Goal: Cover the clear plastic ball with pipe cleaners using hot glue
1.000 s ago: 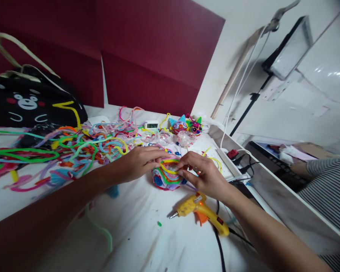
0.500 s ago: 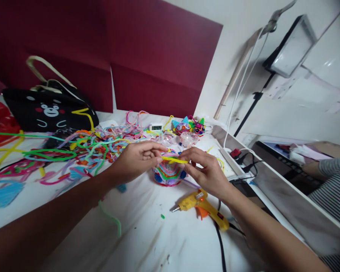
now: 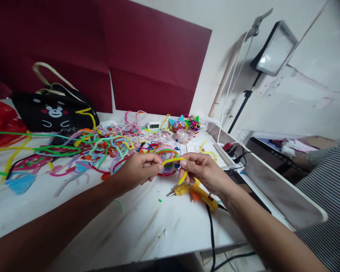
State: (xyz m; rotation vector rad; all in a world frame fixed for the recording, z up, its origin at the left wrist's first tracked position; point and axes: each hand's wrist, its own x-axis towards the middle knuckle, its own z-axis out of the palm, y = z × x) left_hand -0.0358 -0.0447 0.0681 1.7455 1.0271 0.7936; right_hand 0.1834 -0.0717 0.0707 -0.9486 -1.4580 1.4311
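A yellow pipe cleaner (image 3: 172,160) stretches between my two hands, above the table. My left hand (image 3: 140,168) pinches one end of it between thumb and fingers. The fingers of my right hand (image 3: 200,168) are closed on it farther along, and a bent yellow tail hangs below them. Just behind lies a round craft piece (image 3: 167,151) covered with coloured pipe cleaners, partly hidden by my hands. Below my right hand a yellow hot glue gun (image 3: 202,194) with an orange trigger rests on the table, its nozzle pointing left.
Tangled pipe cleaners (image 3: 102,141) cover the left and back. Behind stand a small digital clock (image 3: 153,125), finished animal-like crafts (image 3: 184,124) and a black bag (image 3: 53,113). A raised edge (image 3: 272,181) and power cords run along the right; a person in a striped top (image 3: 328,189) is beyond.
Both hands have lowered slightly, and the yellow pipe cleaner now bends down under my right fingers. The whole view has shifted, showing the table's front edge.
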